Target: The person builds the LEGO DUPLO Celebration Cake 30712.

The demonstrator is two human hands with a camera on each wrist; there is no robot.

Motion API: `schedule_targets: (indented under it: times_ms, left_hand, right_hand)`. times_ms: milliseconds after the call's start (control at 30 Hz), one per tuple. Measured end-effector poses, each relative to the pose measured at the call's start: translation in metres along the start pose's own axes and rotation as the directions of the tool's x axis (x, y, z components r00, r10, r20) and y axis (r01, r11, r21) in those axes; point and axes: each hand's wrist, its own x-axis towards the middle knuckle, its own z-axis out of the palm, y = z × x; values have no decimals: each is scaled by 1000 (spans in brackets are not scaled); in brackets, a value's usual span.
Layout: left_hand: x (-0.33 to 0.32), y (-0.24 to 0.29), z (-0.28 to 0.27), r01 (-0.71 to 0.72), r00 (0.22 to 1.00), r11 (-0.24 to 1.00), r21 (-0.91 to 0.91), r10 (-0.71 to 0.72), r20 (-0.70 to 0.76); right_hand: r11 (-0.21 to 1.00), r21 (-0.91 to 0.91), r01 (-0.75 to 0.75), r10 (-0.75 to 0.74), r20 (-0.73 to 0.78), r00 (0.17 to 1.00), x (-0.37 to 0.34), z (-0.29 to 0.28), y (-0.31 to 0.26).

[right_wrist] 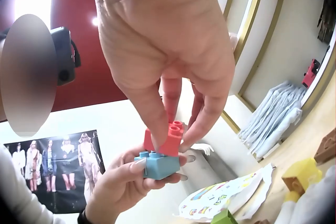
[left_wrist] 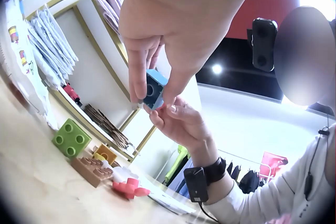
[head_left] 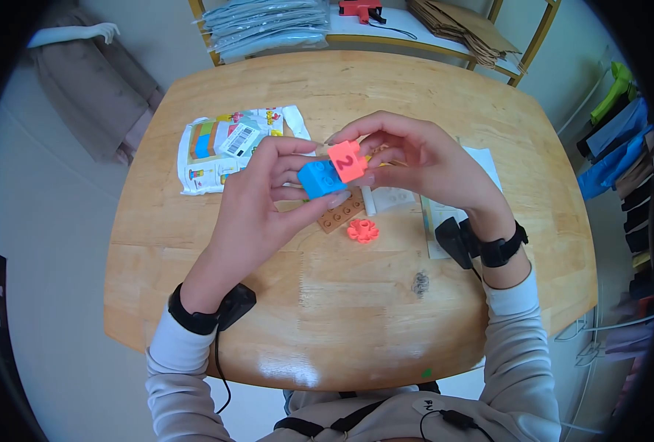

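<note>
My left hand [head_left: 250, 202] grips a blue block [head_left: 318, 179] between thumb and fingers, above the table. A red block [head_left: 347, 161] marked with a 2 is pinched in my right hand [head_left: 423, 158]. In the right wrist view the red block [right_wrist: 169, 141] sits against the studded top of the blue block [right_wrist: 160, 166], covering part of its studs; whether it is fully pressed on, I cannot tell. The left wrist view shows the hollow underside of the blue block [left_wrist: 154, 88]. Below the hands lie a brown block [head_left: 341, 211] and a red flower-shaped piece [head_left: 363, 230].
A printed package [head_left: 202, 158] lies at the table's left, and a paper sheet [head_left: 445, 221] at the right. Green [left_wrist: 72, 138] and yellow [right_wrist: 303, 175] blocks stand near the brown one. Behind the table [head_left: 305, 295], a shelf [head_left: 415, 33] holds bagged items.
</note>
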Motion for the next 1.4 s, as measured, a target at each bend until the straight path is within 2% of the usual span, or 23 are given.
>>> schedule_targets:
  times_ms: [33, 167, 200, 267, 300, 367, 433, 567, 633, 767, 833, 867, 900, 967, 1000, 1067, 1100, 1200, 1233, 1267, 1300, 1333, 1400]
  left_hand:
    - [0, -3, -1, 34, 999, 997, -67, -32, 39]
    - [-1, -8, -5, 125, 982, 956, -266, -81, 170]
    - [0, -9, -6, 128, 982, 955, -266, -83, 172]
    - [2, -10, -9, 239, 959, 913, -331, -169, 228]
    - [3, -12, -11, 245, 958, 911, -331, -173, 230]
    - [5, -16, -15, 305, 942, 815, -493, -183, 280]
    - [4, -13, -15, 304, 941, 822, -482, -180, 287]
    - [4, -11, -15, 306, 939, 818, -487, -177, 294]
    - [4, -10, -14, 323, 938, 798, -509, -195, 288]
    - [4, 1, -9, 340, 937, 755, -561, -219, 274]
    - [4, 4, -9, 321, 943, 742, -588, -189, 276]
    - [5, 4, -9, 294, 950, 727, -620, -155, 269]
    - [6, 6, -8, 298, 950, 720, -626, -159, 270]
    - [10, 11, -5, 275, 955, 740, -613, -136, 265]
    - [12, 13, -4, 274, 956, 735, -620, -138, 259]
    - [17, 17, -2, 249, 946, 851, -463, -111, 304]
    - [19, 16, -2, 245, 949, 848, -469, -110, 296]
    - [25, 10, -4, 273, 945, 868, -415, -161, 286]
    - [26, 4, -7, 244, 964, 861, -446, -166, 207]
    - [27, 0, -10, 213, 977, 854, -474, -172, 129]
    - [29, -1, -15, 206, 978, 853, -480, -166, 125]
    - [32, -2, -20, 195, 981, 847, -494, -173, 91]
    - [34, -4, -22, 178, 983, 840, -512, -175, 53]
  right_hand:
    - [998, -14, 58, -58, 15, 998, 0, -1, 1]
    - [984, -127, 124, -118, 54, 992, -2, 0, 1]
    - [977, -169, 133, -127, 43, 991, -2, 1, 0]
    - [969, -207, 138, -134, 30, 990, -2, 4, -4]
    - [945, -277, 174, -162, 68, 984, -2, 4, -8]
    - [918, -337, 209, -183, 106, 977, -3, 7, -9]
    - [950, -278, 140, -118, 95, 988, -7, 12, -9]
    - [956, -263, 128, -102, 109, 989, -10, 19, -19]
    - [902, -365, 232, -224, 63, 972, -8, 23, -20]
    - [878, -436, 200, -256, -72, 964, -7, 34, -17]
    - [818, -536, 208, -324, -130, 937, -8, 37, -14]
    - [777, -586, 227, -378, -148, 914, -7, 38, -11]
    - [780, -586, 222, -370, -145, 918, -7, 36, -11]
    - [673, -680, 291, -500, -129, 857, -7, 32, -14]
    - [673, -679, 292, -495, -121, 861, -7, 33, -15]
    - [705, -684, 188, -342, -95, 935, -5, 36, -18]
    - [702, -685, 193, -341, -85, 936, -3, 35, -18]
    - [882, -404, 241, -300, -89, 950, 4, 20, -4]
    - [880, -409, 243, -301, -83, 950, 6, 12, 0]
    - [940, -342, 11, -70, -162, 984, 6, 4, 1]
    - [939, -260, -224, 167, -222, 961, 6, -2, 3]
    - [936, -272, -222, 164, -220, 962, 5, -7, 7]
    - [660, -684, -311, 231, -209, 950, 3, -13, 22]
